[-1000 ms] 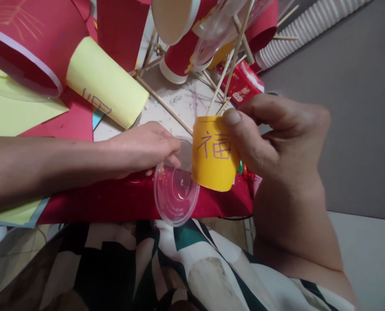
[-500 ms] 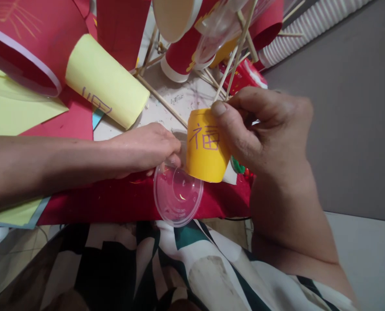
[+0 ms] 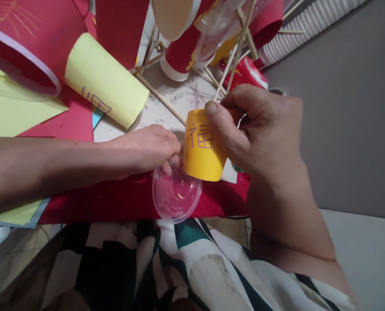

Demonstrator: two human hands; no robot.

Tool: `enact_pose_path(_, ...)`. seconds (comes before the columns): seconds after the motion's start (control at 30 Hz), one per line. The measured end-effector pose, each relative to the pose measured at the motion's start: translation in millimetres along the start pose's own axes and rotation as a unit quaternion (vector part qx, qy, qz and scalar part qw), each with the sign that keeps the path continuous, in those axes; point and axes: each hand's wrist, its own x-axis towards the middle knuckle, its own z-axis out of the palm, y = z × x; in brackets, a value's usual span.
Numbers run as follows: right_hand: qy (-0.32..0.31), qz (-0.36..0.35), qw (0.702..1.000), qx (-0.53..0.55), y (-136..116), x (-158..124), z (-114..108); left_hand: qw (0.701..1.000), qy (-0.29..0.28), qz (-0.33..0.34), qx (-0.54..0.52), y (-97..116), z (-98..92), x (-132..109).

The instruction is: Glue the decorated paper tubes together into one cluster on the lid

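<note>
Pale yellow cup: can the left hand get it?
Probably yes: the pale yellow cup lies just past the left hand, nothing between, though that hand seems to hold a clear tub.

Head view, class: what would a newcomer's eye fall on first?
Probably the bright yellow cup with its purple character, near the middle, pinched in the right hand. Just below it is a round, clear plastic piece by the left hand. Upper left, a pale yellow cup lies tilted.

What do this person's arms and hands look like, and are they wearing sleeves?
The left hand and right hand are ungloved. The visible forearms are bare, without sleeves. The clothing is patterned white, black and green.
</note>
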Motion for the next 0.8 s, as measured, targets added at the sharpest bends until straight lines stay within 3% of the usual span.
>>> enact_pose_path(0.3,0.0,-0.009,0.998,-0.065,3,3,7,0.997,-0.006,-0.001,-0.073,1,2.0,0)
enact_pose_path(0.53,0.011,-0.01,1.0,0.027,8,3,13,0.991,-0.013,-0.003,-0.136,-5,-0.4,1)
enact_pose_path(0.8,0.001,0.009,1.0,-0.02,0,0,0,0.967,0.016,-0.03,-0.251,-1,-0.1,-1)
